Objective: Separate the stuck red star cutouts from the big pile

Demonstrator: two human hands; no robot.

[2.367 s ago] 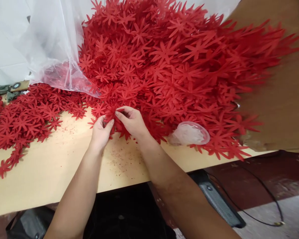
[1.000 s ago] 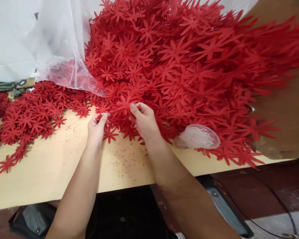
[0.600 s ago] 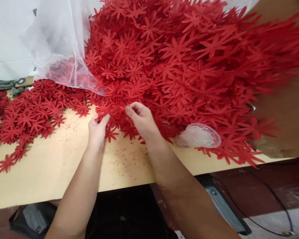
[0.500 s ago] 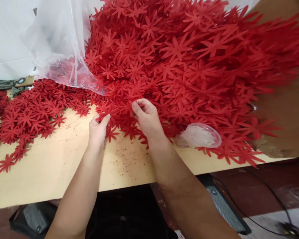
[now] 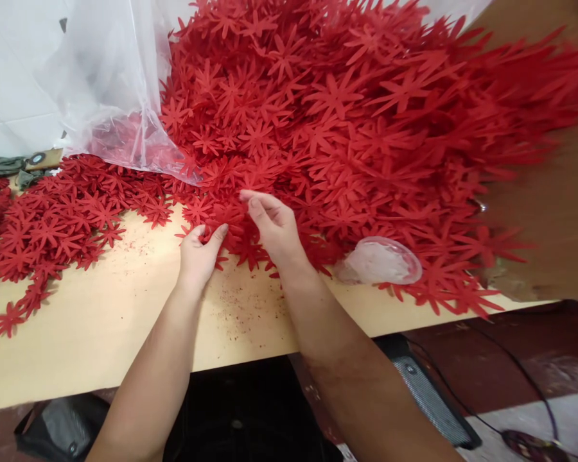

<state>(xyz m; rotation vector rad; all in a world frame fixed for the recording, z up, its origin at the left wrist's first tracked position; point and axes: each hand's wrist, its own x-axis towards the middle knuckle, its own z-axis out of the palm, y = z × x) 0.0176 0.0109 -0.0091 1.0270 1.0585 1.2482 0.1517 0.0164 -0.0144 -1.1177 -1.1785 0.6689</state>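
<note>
My left hand is closed on a red petal piece, a star-like flower cut-out with narrow petals, at the near edge of the large heap. Just right of it, my right hand is raised over the heap with thumb and forefinger drawn together. Whatever may be between those fingertips is too small and smeared to make out. Behind both hands rises the big heap of red petal pieces, many overlapping. To the right of my right wrist a clear plastic tub of whitish stuff lies tilted among the petals.
A clear plastic bag stands at the back left by the tiled wall. A lower heap of red pieces spreads to the left. Red crumbs dot the pale table. A cardboard box flanks the right; cables lie below.
My left hand has moved slightly right, closer to my right hand. My right hand has shifted a little left, its fingertips now over the piece at my left hand. The view has drifted slightly.
</note>
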